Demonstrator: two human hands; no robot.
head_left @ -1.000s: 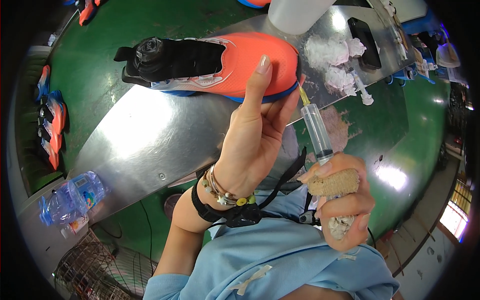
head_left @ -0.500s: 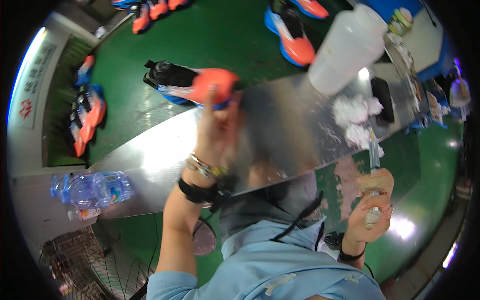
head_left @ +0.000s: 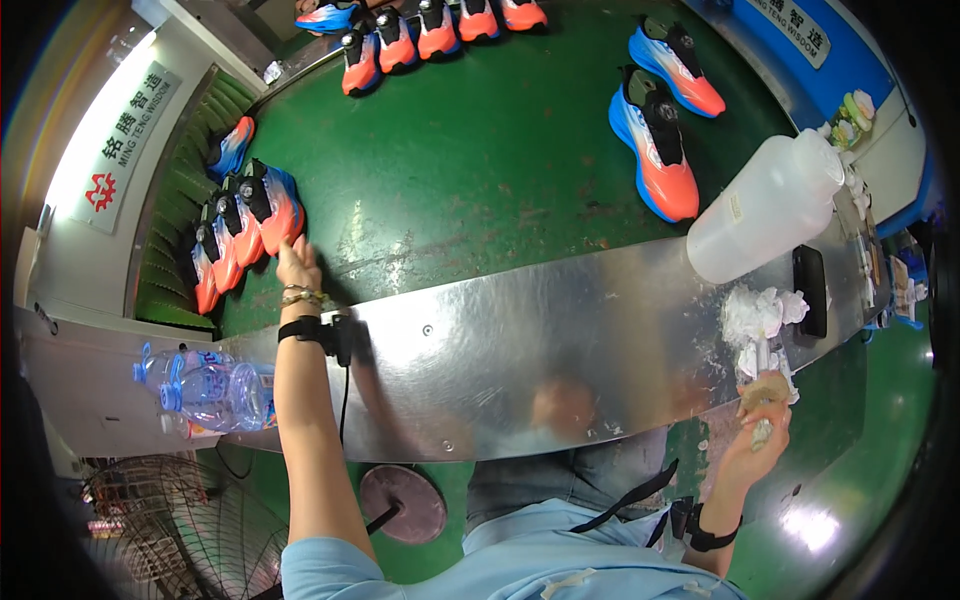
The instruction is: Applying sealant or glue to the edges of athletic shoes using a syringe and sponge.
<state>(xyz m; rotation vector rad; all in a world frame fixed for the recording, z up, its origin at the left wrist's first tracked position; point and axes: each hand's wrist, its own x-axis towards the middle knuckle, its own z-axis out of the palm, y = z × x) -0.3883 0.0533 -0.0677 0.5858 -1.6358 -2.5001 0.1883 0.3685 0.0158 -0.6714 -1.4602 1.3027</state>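
At the left end of the green belt, my left hand [head_left: 298, 266] has its fingers at the orange toe of a sneaker [head_left: 272, 210]. This sneaker is orange, white and blue with a black collar, and it stands at the right end of a tight row of similar sneakers [head_left: 222, 240]. My right hand [head_left: 757, 447], off the front edge of the metal ledge, is closed around a syringe [head_left: 763, 357] with a tan wrapping on it. The syringe's tip points away from me, over crumpled white tissue [head_left: 756, 318]; the tip itself is hard to make out.
A large white plastic bottle [head_left: 765, 210] and a black phone [head_left: 810, 292] lie on the metal ledge [head_left: 520, 340]. Clear water bottles [head_left: 205, 390] are at left. More sneakers stand at the far edge [head_left: 437, 32] and far right [head_left: 655, 150]. A fan [head_left: 190, 520] is lower left.
My left hand has carried the sneaker leftward from mid-belt to the row at the left. My right hand still holds the syringe, its tip now over the tissue. The view has shifted.
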